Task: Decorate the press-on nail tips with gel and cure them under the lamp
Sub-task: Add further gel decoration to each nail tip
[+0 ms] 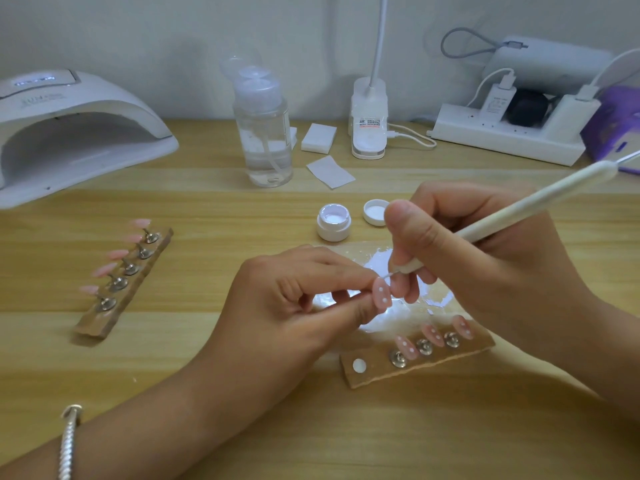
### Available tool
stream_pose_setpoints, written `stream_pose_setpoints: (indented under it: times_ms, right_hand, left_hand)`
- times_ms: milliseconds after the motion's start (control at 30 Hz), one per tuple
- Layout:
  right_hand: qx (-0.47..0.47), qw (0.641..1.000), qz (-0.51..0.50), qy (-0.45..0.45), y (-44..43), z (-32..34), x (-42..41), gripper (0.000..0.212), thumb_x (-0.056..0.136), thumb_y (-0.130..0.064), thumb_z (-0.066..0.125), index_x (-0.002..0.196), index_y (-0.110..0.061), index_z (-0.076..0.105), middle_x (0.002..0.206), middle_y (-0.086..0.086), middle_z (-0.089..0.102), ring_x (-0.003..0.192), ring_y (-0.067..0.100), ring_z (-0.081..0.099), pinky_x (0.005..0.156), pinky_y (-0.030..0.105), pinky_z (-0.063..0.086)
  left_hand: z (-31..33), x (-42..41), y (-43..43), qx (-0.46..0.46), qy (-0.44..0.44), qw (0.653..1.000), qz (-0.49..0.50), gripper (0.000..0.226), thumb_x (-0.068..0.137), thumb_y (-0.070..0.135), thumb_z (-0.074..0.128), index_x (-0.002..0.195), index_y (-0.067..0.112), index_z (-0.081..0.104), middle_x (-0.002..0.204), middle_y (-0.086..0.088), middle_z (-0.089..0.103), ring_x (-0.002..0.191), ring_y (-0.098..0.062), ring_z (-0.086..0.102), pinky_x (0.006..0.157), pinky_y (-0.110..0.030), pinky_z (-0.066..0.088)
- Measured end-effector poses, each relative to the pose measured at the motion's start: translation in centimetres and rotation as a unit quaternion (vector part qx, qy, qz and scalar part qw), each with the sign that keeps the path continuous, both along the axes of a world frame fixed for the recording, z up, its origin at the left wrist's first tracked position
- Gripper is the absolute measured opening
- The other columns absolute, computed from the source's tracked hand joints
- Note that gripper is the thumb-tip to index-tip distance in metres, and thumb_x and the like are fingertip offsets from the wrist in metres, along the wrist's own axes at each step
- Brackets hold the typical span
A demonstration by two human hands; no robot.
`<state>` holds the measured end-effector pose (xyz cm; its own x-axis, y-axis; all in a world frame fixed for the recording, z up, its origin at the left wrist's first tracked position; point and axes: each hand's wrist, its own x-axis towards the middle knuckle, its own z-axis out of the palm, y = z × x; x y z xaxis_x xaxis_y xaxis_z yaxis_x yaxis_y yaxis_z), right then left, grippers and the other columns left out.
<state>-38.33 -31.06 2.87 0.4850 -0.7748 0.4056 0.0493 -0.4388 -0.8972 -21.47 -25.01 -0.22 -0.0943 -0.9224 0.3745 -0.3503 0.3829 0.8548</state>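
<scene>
Working outward from the near edge of the tabletop (242, 427), note the holder strip (374, 375) just before the hands, carrying three dotted tips (433, 336) on metal stands and one vacant white disc (359, 365) at its left end, judged the seat of the piece in work. Just beyond, find the left hand (304, 292) closed in a pinch on a pink nail tip (382, 295), raised clear of the strip and turned face-up, apparently to present a steady, lit surface; support under it hidden by the fingers. Find the right hand (485, 258) wrapped pen-fashion round a white dotting tool (519, 216), close beside the left, seemingly for bracing, fine point meeting the tip's far end above two white dots. Note the glossy mat (391, 320) beneath both hands, probably laid to catch stray gel. Behind it, locate the open gel pot (333, 223) and lid (376, 211), set within short reach for reloading. Well left, see a second strip (97, 327) bearing five plain pink tips (116, 253), judged awaiting decoration. Farthest back, identify the pump bottle (263, 133) and wipes (318, 133) for cleaning, and the curing lamp (76, 133) at far left, mouth toward the work, nothing visible inside: curing judged not yet begun.
</scene>
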Motion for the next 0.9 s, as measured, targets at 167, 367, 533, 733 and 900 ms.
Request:
stream_pose_setpoints:
  times_ms: [167, 367, 533, 733, 900]
  right_hand:
    - [-0.003, 1.0, 0.001, 0.001, -0.05, -0.04, -0.07, 0.032, 0.091, -0.023, 0.059, 0.061, -0.009, 0.059, 0.053, -0.001, 0.06, 0.046, 0.01, 0.061, 0.047, 0.015, 0.045]
    - [-0.001, 1.0, 0.002, 0.001, -0.06, -0.07, -0.05, 0.032, 0.089, -0.026, 0.061, 0.062, -0.01, 0.061, 0.052, 0.003, 0.06, 0.045, 0.014, 0.061, 0.046, 0.017, 0.045]
    - [-0.008, 1.0, 0.0, 0.011, -0.17, -0.11, 0.03, 0.032, 0.09, -0.025, 0.062, 0.063, -0.008, 0.062, 0.052, 0.001, 0.061, 0.045, 0.02, 0.061, 0.046, 0.02, 0.046]
    - [-0.015, 1.0, -0.002, 0.021, -0.18, -0.17, -0.09, 0.033, 0.091, -0.024, 0.062, 0.064, -0.004, 0.062, 0.053, 0.003, 0.062, 0.045, 0.018, 0.061, 0.047, 0.016, 0.044]
    - [-0.014, 1.0, 0.001, 0.022, -0.21, -0.24, -0.04, 0.034, 0.091, -0.024, 0.062, 0.064, -0.003, 0.062, 0.053, 0.002, 0.061, 0.045, 0.015, 0.06, 0.048, 0.015, 0.043]
  left_hand:
    - [0.06, 0.03, -0.01, -0.001, -0.001, 1.0, -0.004, 0.007, 0.08, 0.022, 0.076, 0.084, 0.02, 0.081, 0.084, 0.007, 0.076, 0.07, -0.012, 0.063, 0.058, -0.014, 0.038]
    - [0.04, -0.02, -0.02, 0.0, 0.0, 1.0, -0.003, 0.008, 0.079, 0.022, 0.076, 0.086, 0.019, 0.081, 0.084, 0.008, 0.076, 0.071, -0.012, 0.064, 0.059, -0.012, 0.038]
    - [0.03, 0.01, -0.06, -0.001, -0.002, 1.0, -0.004, 0.009, 0.08, 0.021, 0.076, 0.086, 0.019, 0.081, 0.084, 0.008, 0.076, 0.071, -0.012, 0.064, 0.06, -0.01, 0.038]
    - [0.03, 0.0, -0.08, -0.006, -0.001, 1.0, -0.004, 0.009, 0.08, 0.022, 0.076, 0.085, 0.018, 0.081, 0.083, 0.007, 0.076, 0.07, -0.01, 0.064, 0.061, -0.009, 0.038]
    - [-0.05, 0.01, -0.09, -0.002, 0.002, 1.0, -0.004, 0.008, 0.08, 0.022, 0.076, 0.085, 0.019, 0.081, 0.084, 0.008, 0.076, 0.07, -0.012, 0.064, 0.06, -0.01, 0.038]
